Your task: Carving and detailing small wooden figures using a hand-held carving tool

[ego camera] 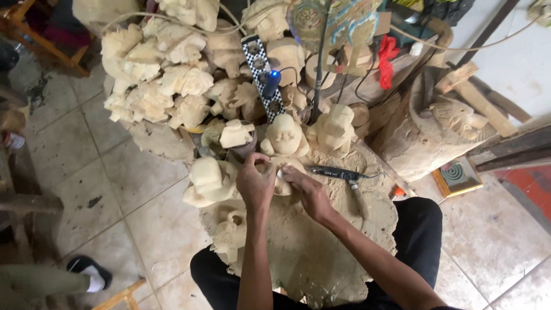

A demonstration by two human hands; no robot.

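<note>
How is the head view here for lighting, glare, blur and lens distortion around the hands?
Head view: soft, even daylight with faint shadows; the white floor at upper right is nearly blown out; the left hand and right hand on the pale carved wooden figure look slightly soft; wide-angle bending shows toward the frame edges; the blue light on the checkered power strip flares a little.

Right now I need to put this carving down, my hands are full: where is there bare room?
Free: the dusty cloth below the left hand and right hand, and the floor tiles to the left. Crowded: the carving pile, power strip and rotary tool.
</note>
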